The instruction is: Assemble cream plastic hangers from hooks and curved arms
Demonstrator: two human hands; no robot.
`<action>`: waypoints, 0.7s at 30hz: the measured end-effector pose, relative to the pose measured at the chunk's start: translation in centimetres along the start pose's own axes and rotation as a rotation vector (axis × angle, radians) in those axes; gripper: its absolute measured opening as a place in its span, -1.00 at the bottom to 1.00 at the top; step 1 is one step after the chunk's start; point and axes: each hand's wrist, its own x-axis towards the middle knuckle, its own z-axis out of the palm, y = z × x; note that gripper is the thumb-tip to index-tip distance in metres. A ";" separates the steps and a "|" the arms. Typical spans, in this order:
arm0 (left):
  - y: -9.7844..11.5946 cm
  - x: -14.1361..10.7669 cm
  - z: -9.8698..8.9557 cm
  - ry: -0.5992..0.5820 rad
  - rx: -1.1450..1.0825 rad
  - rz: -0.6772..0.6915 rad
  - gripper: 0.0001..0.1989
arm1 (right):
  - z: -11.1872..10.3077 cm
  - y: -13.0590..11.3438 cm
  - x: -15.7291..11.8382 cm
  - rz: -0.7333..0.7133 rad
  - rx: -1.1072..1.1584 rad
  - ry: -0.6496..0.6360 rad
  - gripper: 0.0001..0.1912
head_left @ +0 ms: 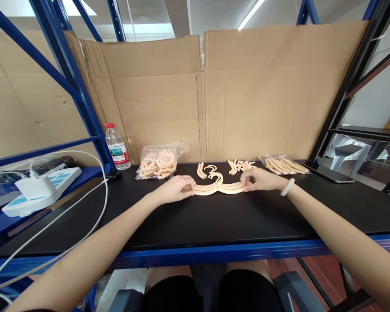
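Two curved, beige grooved strips meet at the middle of the black tabletop. My left hand (178, 189) pinches the outer end of the left strip (205, 189). The outer end of the right strip (231, 188) is between the fingers of my right hand (255, 179), which has a beaded bracelet at its wrist. A curled beige piece (218, 177) stands up from where the strips meet. Just behind lie a smaller curled piece (210, 168), a short curved piece (200, 170) and a row of small wavy pieces (241, 166).
On the black table (214, 225), a clear bag of beige curls (159, 163) and a water bottle (117, 147) stand back left. A bag of long beige strips (284, 165) and a phone (331, 172) lie right. White cables (105, 190) loop at left; cardboard (162, 99) rises behind.
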 end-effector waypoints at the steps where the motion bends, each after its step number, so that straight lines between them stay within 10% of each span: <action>1: 0.0 0.0 0.0 -0.005 -0.007 -0.007 -0.89 | 0.0 0.0 0.0 0.005 0.012 -0.003 -0.75; 21: -1.8 0.0 1.1 0.091 0.035 -0.001 -0.93 | 1.1 0.0 0.6 -0.003 -0.028 0.076 -0.81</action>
